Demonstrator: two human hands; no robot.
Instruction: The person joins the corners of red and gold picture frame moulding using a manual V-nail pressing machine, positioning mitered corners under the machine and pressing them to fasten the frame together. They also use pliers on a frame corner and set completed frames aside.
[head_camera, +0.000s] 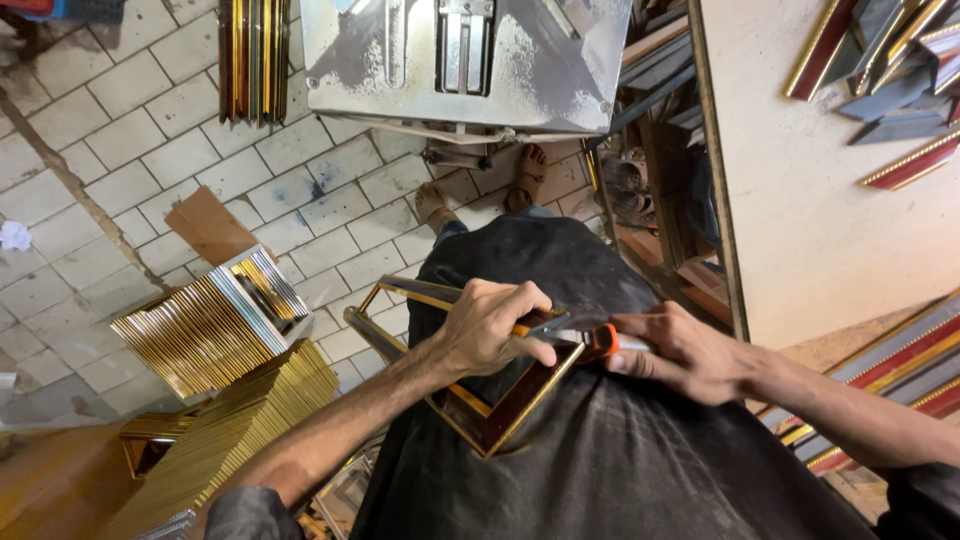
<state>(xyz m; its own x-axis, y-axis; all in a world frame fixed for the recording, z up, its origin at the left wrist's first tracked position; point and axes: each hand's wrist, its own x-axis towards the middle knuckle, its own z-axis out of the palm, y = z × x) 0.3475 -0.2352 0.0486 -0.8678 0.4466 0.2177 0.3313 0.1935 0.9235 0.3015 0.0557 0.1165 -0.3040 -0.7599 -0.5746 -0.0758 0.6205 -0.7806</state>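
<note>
A small picture frame (480, 415) with gold edges and a dark red inner face rests on my lap, over a black apron (600, 440). My left hand (490, 325) grips the frame's upper right side and covers part of it. My right hand (690, 355) holds pliers (590, 340) with orange handles; their grey jaws reach left to the frame's corner, next to my left fingers. Both forearms come in from the bottom of the view.
Stacks of gold moulding pieces (205, 335) lie on the tiled floor (120, 130) at left. A metal machine (460, 60) stands ahead of my sandalled feet (480, 190). At right is a wooden worktable (800, 200) with moulding offcuts (890, 70).
</note>
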